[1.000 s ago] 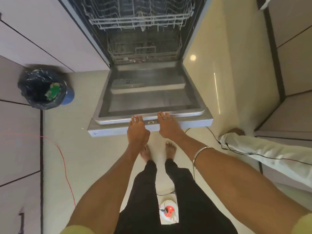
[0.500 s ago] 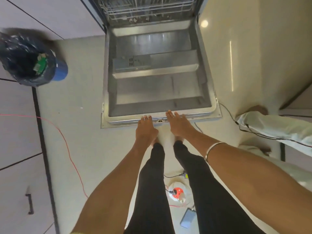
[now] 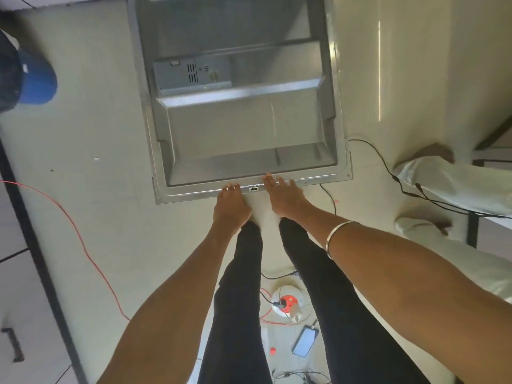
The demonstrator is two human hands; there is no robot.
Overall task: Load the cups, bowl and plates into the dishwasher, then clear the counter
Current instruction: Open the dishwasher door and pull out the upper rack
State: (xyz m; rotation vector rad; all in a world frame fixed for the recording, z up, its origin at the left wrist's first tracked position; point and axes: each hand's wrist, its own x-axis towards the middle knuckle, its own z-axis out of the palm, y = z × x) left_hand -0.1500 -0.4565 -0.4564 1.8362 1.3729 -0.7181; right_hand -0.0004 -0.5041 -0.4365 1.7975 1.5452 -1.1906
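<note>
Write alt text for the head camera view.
Both hands, left hand and right hand, rest on the near edge of the lowered dishwasher door, seen from above. A phone and cables lie on the floor behind the person's legs.

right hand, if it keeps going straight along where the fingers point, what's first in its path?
Likely the inner panel of the open dishwasher door: the right hand already has its fingertips on the door's near rim, pointing across it. Depth is unclear.
</note>
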